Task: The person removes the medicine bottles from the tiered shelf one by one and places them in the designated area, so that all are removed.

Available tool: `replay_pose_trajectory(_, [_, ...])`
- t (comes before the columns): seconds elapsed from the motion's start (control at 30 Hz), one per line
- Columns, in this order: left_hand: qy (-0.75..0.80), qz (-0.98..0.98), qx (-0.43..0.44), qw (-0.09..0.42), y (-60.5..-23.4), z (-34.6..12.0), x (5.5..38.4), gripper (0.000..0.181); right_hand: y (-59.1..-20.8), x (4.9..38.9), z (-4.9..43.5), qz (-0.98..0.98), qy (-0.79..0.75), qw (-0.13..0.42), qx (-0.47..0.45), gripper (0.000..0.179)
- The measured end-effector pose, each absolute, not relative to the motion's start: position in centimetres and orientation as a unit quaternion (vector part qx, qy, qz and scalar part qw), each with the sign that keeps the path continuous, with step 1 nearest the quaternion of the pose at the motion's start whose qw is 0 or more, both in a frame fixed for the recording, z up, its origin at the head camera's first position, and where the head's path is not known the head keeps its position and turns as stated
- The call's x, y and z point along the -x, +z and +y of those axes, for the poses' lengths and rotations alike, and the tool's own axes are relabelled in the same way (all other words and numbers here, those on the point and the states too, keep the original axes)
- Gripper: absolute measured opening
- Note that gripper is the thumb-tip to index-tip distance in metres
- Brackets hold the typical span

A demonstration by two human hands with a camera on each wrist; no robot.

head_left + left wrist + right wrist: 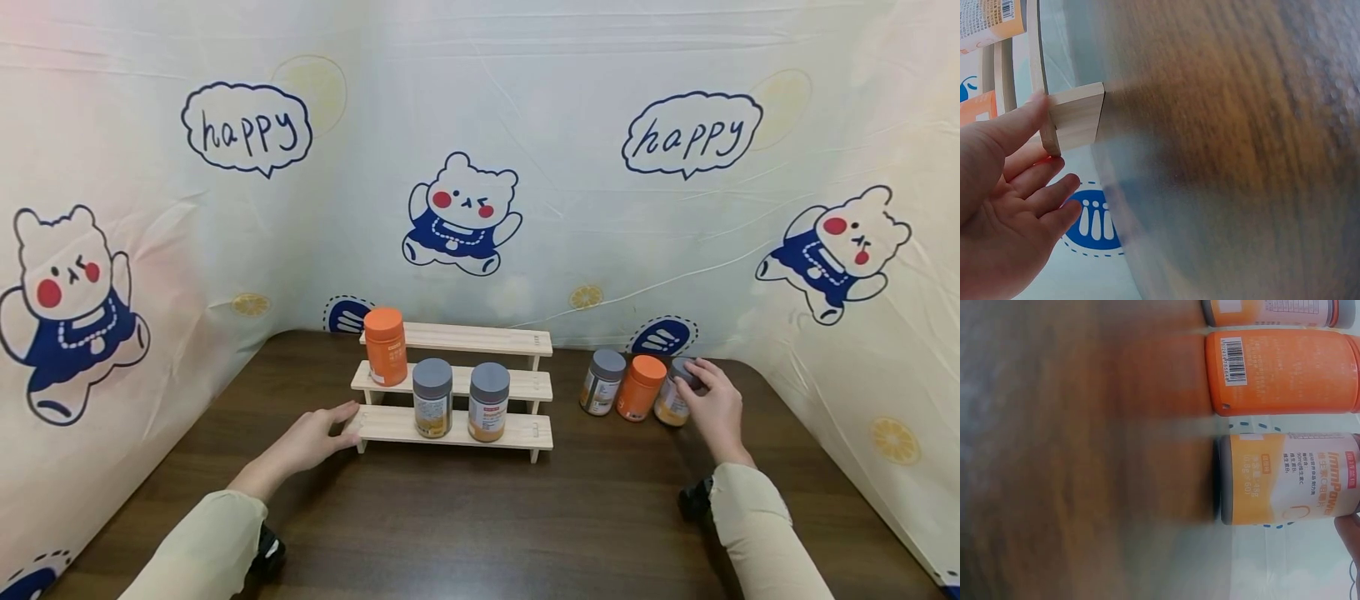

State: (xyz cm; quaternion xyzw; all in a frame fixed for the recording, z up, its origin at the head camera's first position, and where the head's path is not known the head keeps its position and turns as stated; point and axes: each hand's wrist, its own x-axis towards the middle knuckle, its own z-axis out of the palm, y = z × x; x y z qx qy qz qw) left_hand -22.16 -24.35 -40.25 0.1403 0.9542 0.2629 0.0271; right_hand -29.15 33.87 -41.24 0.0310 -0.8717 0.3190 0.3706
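Observation:
At the left end of a three-tier wooden rack (457,421), my left hand (318,437) pinches the lowest board between thumb and index finger; its other fingers extend below the board in the left wrist view. My right hand (714,406) grips the grey lid of a supplement jar (1297,478) with a white and orange-yellow label. This jar is upright on the table, rightmost in a row. Beside it stand an orange jar (642,388) and another grey-lidded jar (602,382). Only a fingertip of the right hand shows in the right wrist view.
On the rack, an orange jar (386,346) stands at the left of the middle tier. Two grey-lidded jars, one left (432,398) and one right (489,402), stand on the lowest tier. A printed cloth (562,100) hangs behind the brown table (450,525).

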Motion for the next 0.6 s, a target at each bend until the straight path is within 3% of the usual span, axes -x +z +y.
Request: replay_pose_trajectory(0.6, [0.256, 0.956, -0.141, 0.029, -40.25, -24.26, 22.25, 0.061, -41.66, 28.77, 34.19, -0.873, 0.344, 0.344, -0.045, 0.029])
